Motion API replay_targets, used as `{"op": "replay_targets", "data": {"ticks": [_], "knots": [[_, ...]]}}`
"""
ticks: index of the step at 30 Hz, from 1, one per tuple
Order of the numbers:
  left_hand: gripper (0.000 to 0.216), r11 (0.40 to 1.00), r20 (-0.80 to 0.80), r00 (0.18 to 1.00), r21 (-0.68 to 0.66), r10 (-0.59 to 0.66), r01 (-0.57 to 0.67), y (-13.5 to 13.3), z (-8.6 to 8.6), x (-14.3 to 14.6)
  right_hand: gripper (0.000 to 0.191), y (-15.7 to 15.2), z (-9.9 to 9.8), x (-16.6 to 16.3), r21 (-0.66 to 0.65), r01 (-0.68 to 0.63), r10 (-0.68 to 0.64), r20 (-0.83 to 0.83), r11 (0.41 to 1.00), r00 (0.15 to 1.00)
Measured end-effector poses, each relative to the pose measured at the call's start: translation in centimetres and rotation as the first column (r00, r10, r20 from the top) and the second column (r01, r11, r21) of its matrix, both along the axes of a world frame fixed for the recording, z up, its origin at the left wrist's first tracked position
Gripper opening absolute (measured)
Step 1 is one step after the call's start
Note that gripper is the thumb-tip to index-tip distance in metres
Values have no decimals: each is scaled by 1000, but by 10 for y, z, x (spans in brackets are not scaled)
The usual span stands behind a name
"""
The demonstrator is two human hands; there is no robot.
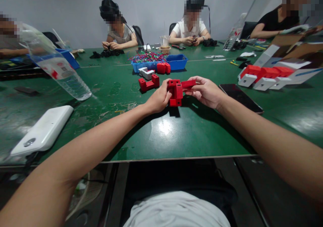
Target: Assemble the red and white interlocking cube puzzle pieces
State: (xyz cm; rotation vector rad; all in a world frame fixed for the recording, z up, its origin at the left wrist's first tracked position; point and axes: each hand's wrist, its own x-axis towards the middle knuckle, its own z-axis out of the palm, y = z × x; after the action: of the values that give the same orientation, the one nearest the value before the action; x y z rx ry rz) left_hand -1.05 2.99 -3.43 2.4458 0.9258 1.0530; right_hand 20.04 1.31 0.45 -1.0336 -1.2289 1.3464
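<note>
My left hand (160, 97) is closed round the left side of a red plastic housing (176, 93), holding it just above the green table. From the right, my right hand (205, 91) pinches a flat red plastic piece (188, 84) between thumb and fingers. That piece's left end meets the housing's upper right side; whether the two are joined I cannot tell. A red U-shaped part (149, 83) lies beyond my left hand. Behind it are a grey-white part (146, 73) and another red part (164, 68).
A blue tray (180, 63) of coloured wires stands mid-table. Leftward are a tilted plastic bottle (64, 70) and a white power bank (45, 129). A dark phone (241, 98) lies by my right forearm, near red-and-white units (264, 77) and an open carton (302, 60). Several people sit around the table.
</note>
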Motion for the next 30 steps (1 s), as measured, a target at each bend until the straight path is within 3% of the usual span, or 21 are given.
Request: {"op": "replay_targets", "data": {"ticks": [9, 15, 22, 30], "knots": [[49, 1000, 11, 1000, -19, -3, 3, 0, 0, 0, 32, 0, 2, 0, -22, 9, -11, -87, 1000, 996], [50, 1000, 8, 1000, -19, 1, -1, 1, -1, 0, 22, 2, 2, 3, -20, -13, 10, -150, 1000, 989], [50, 1000, -3, 1000, -24, 7, -7, -1, 1, 0, 45, 4, -5, 2, -1, 6, -6, -154, 1000, 988], [51, 1000, -4, 1000, -27, 6, -7, 0, 0, -1, 27, 6, -4, 4, 17, 22, -20, -82, 1000, 996]]}}
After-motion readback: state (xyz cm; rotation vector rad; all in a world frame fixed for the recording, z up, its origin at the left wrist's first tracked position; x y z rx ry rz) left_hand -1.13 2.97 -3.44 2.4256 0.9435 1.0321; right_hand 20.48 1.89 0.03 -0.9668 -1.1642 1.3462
